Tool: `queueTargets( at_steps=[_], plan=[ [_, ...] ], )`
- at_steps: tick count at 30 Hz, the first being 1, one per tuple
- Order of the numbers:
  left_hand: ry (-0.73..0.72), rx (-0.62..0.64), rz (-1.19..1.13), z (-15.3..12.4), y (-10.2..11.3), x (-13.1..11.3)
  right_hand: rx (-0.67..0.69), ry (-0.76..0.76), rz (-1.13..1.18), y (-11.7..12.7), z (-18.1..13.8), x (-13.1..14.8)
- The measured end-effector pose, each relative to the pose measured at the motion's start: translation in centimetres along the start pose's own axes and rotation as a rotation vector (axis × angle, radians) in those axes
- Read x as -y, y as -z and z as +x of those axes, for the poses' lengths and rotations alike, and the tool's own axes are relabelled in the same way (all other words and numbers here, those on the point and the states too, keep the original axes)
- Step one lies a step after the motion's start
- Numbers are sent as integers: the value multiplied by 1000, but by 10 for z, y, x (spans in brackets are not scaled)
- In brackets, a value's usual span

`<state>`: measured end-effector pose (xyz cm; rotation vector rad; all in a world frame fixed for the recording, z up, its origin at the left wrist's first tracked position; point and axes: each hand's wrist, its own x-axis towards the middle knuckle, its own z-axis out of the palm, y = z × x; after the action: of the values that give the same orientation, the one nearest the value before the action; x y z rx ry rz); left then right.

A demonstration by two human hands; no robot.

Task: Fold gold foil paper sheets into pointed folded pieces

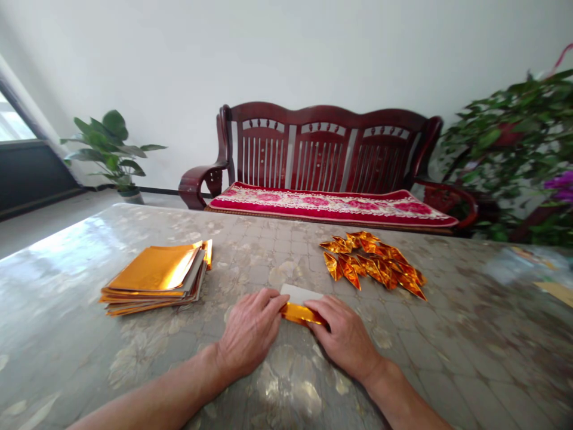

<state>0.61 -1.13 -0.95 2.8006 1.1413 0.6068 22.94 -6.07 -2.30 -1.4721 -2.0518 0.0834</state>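
Observation:
A partly folded gold foil sheet [301, 307], its white back showing at the top, lies flat on the table [447, 358] in front of me. My left hand [250, 331] presses on its left end with curled fingers. My right hand [344, 334] pinches its right end. A stack of flat gold foil sheets [156, 278] lies to the left of my hands. To the right, behind my right hand, a pile of several folded gold foil pieces [373, 263] rests on the table.
The table has a glossy patterned cover. Behind it stands a dark red wooden bench [322, 155] with a red cushion. A potted plant [111, 149] stands at the far left by the wall, and a large leafy plant [514, 149] at the right.

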Motion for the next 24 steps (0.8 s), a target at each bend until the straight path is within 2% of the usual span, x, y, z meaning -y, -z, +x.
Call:
queueTargets(
  at_steps=[4, 8, 17, 24],
  plan=[
    [-38, -29, -6, 0, -5, -2, -14, 64, 38, 3, 0, 2],
    [-58, -23, -21, 1, -12, 1, 53, 108, 72, 6, 1, 7],
    [-102, 29, 16, -1, -9, 2, 119, 116, 55, 10, 2, 11],
    [-138, 32, 42, -1, -4, 2, 157, 54, 56, 9, 2, 11]
  ],
)
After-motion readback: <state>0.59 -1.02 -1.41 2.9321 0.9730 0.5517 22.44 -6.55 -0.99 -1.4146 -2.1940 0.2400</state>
